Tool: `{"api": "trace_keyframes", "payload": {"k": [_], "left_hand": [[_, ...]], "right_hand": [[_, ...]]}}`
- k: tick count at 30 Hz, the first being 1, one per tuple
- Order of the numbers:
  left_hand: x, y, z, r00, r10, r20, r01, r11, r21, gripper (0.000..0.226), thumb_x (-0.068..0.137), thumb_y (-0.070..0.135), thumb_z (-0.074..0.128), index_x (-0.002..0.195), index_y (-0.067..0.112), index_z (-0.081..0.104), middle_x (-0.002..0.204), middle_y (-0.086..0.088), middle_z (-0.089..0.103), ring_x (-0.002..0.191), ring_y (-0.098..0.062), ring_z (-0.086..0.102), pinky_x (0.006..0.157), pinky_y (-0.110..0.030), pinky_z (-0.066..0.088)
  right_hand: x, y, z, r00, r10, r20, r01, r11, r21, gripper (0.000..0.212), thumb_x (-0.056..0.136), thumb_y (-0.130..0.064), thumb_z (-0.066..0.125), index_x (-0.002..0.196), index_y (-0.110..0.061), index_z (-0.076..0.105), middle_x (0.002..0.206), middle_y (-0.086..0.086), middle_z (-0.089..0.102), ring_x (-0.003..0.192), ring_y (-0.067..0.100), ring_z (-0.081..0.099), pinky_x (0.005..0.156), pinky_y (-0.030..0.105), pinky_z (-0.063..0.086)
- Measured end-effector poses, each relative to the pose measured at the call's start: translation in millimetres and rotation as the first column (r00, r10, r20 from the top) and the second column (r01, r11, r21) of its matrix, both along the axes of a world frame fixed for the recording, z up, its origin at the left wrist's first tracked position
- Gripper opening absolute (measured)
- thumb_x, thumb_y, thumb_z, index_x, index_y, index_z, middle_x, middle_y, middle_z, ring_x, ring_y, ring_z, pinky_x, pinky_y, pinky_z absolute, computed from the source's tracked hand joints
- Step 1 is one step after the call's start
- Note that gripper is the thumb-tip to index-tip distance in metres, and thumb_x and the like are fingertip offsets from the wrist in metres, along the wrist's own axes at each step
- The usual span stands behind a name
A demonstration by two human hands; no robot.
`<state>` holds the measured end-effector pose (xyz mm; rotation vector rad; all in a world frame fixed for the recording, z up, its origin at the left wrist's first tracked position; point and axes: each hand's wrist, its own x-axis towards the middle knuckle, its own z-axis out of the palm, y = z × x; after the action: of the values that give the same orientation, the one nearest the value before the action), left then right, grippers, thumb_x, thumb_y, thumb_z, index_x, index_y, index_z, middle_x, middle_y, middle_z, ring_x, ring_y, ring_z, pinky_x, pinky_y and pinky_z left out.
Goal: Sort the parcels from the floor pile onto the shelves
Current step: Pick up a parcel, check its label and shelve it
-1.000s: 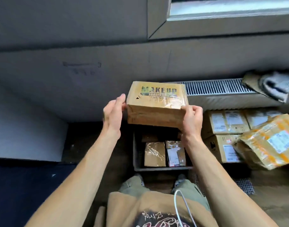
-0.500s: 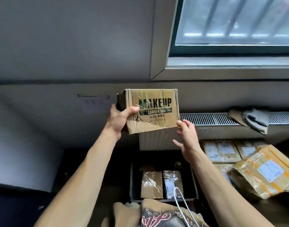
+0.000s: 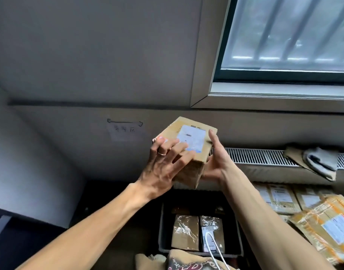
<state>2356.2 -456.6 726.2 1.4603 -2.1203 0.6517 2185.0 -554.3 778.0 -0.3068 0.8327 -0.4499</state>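
- The person is holding a brown rectangular cardboard parcel [image 3: 189,173] up in the air between both hands, in front of the grey wall and just left of the white ribbed radiator grille [image 3: 255,157].
- The parcel is tilting, with its white shipping label [image 3: 192,138] facing up towards the camera.
- The left hand [image 3: 163,166] is lying over the labelled face, its fingers spread and lightly bent, grasping the parcel from above. Some fingertips are covering the near edge of the label, and a thin ring [image 3: 162,153] is showing on one finger.
- The right hand [image 3: 216,162] is gripping the parcel's right side, with one digit pointing up along the top right edge. The palm is cupping the box from the side and below, and the other fingers are hiding behind it.
- Directly below, a dark grey plastic crate [image 3: 161,230] is sitting on the floor. It is holding a tan tape-wrapped packet [image 3: 184,232] and, just beside it, a darker packet with a printed label [image 3: 212,229].
- At the lower right, stacked brown cardboard boxes with white labels [image 3: 280,197] are lying near the radiator. A large yellow-taped parcel [image 3: 327,228] is resting against them.
- A crumpled grey cloth [image 3: 319,158] is lying on top of the radiator, at the right.
- A white paper note [image 3: 125,130] is hanging on the wall, left of the raised parcel.
- A white cable [image 3: 212,245] is dangling at the bottom centre.
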Motion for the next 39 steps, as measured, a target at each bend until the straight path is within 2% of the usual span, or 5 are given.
{"api": "trace_keyframes", "payload": {"k": [5,12,20,24,39], "left_hand": [[13.8,-0.5,-14.5,0.999,-0.030,0.021,0.028,0.998,0.052,0.089,0.069,0.031,0.084,0.144,0.023,0.038,0.153,-0.011,0.034,0.147,-0.034,0.031,0.119,-0.057,0.018],[35.5,-0.9,-5.4,0.920,0.223,-0.323,-0.002,0.826,0.564,0.137,0.053,0.088,0.065,0.160,0.019,0.016,0.166,-0.004,0.014,0.156,-0.018,0.006,0.127,-0.048,0.005],[32.7,-28.7,32.9,0.156,0.650,-0.744,0.483,0.607,0.631,0.142,0.046,0.090,0.077,0.159,0.020,0.026,0.155,-0.006,0.050,0.138,-0.017,0.052,0.119,-0.039,0.039],[27.8,-32.8,48.3,-0.049,0.713,-0.700,0.651,0.554,0.519,0.081,0.069,0.057,0.079,0.135,0.013,0.064,0.126,-0.012,0.073,0.117,-0.028,0.070,0.102,-0.043,0.056],[-3.1,-39.1,62.6,-0.794,0.322,-0.516,0.125,0.917,0.379,0.044,0.087,0.043,0.075,0.124,0.022,0.062,0.115,-0.007,0.072,0.104,-0.028,0.069,0.095,-0.049,0.056]], "right_hand": [[1.6,0.6,-14.6,0.988,-0.043,-0.148,0.031,0.996,-0.083,0.044,0.096,-0.044,0.061,0.110,-0.003,0.072,0.095,0.017,0.079,0.072,0.030,0.078,0.086,0.045,0.053],[-4.1,-14.0,-33.6,0.953,-0.222,-0.208,0.173,0.958,-0.229,0.071,0.072,-0.033,0.080,0.137,-0.010,0.061,0.123,0.019,0.074,0.112,0.039,0.072,0.097,0.060,0.056],[-15.9,-17.4,-30.7,0.987,-0.153,-0.045,0.118,0.890,-0.440,0.104,0.060,-0.026,0.087,0.150,0.001,0.043,0.149,0.029,0.053,0.134,0.048,0.055,0.104,0.071,0.046],[-16.2,-12.4,-24.7,0.999,-0.029,-0.023,0.010,0.825,-0.565,0.077,0.066,-0.024,0.074,0.138,-0.006,0.056,0.137,0.025,0.062,0.129,0.045,0.057,0.109,0.069,0.043],[8.7,16.1,-27.9,0.974,-0.012,-0.225,-0.090,0.895,-0.437,0.112,0.068,-0.065,0.073,0.163,-0.038,0.020,0.161,0.006,0.041,0.136,0.025,0.052,0.115,0.048,0.035]]}}
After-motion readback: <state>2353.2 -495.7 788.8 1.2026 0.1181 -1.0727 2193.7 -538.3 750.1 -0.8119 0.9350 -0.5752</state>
